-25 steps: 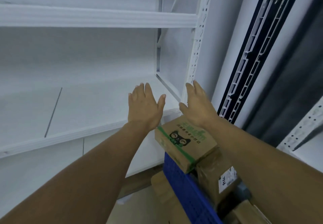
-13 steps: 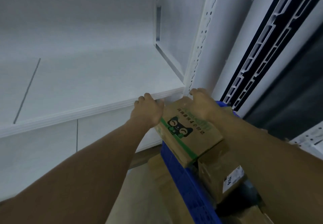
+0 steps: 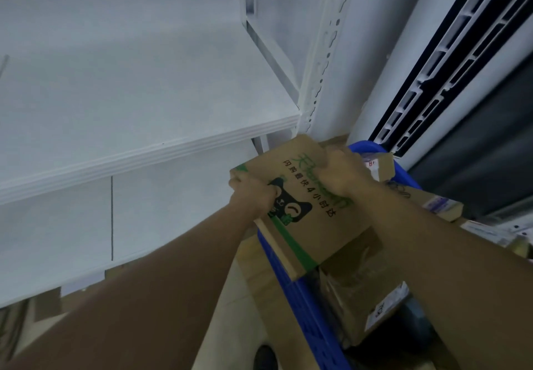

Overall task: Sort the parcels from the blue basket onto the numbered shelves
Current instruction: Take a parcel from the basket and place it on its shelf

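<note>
shelf: big white board up-left, its front edge sits right above the box, so mind it on the lift
basket: blue, crammed, just below the shelf corner
box: cardboard, tilted on top of the basket pile. Looks stiff and probably light, so grab opposite edges
other parcels: packed underneath, might snag
left grip: curled round the box's left edge
right grip: clamped on its far edge

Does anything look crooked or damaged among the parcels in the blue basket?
Only the cat-logo box stands out: it lies tilted atop the pile, jutting past the wall of the blue basket, with the left hand and right hand gripping it. The parcels beneath sit jumbled. No tears or spills show.
</note>
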